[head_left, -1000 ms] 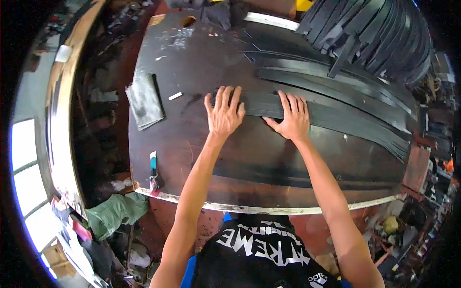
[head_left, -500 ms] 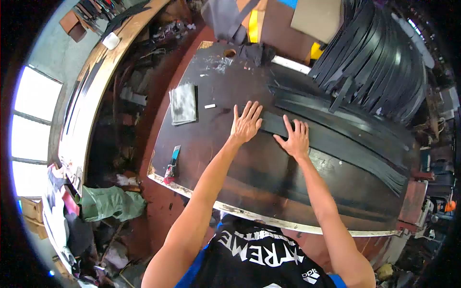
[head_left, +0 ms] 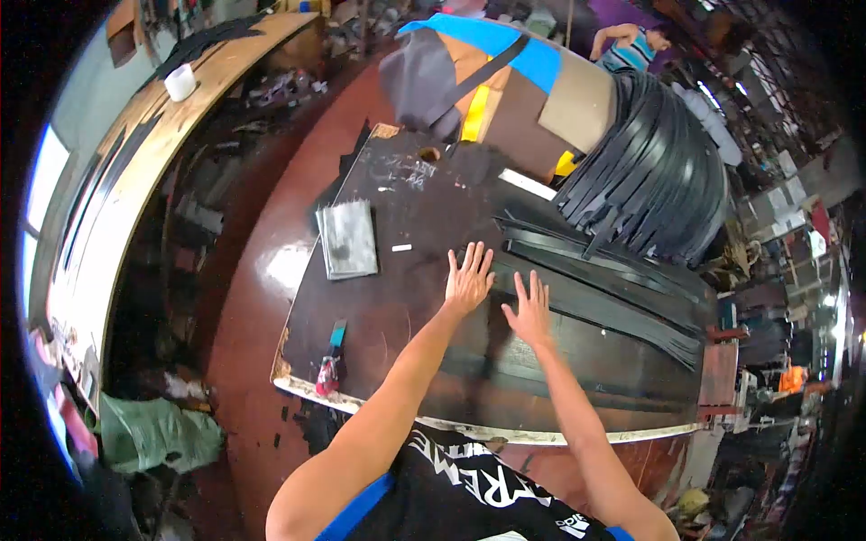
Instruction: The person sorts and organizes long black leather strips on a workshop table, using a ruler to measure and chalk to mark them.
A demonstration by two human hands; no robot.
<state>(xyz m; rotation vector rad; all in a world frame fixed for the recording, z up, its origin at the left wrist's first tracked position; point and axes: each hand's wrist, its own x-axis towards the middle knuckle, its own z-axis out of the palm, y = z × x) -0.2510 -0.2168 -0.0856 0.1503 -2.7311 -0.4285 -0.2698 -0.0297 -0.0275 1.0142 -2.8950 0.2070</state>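
Long black strips (head_left: 613, 313) lie side by side on the dark table (head_left: 406, 212), running off to the right. My left hand (head_left: 469, 279) rests palm down with its fingers spread, near the left ends of the strips. Beside it, to the right, my right hand (head_left: 530, 311) has its fingers stretched out over the strips' left part; whether it touches them I cannot tell. Neither hand grips anything. Left of my hands are a small white piece (head_left: 401, 247) and a stack of grey cloth-like sheets (head_left: 347, 239).
A cutter with a teal part (head_left: 337, 335) lies at the table's left front. A big bundle of black strips (head_left: 654, 171) hangs at the back right, next to brown and blue sheets (head_left: 514, 108). Behind it is another person (head_left: 630, 47). A wooden bench (head_left: 149, 149) runs along the left.
The view has tilted up, bringing the other person into sight. My right hand has straightened its fingers. Both hands stay near the strips' left ends.
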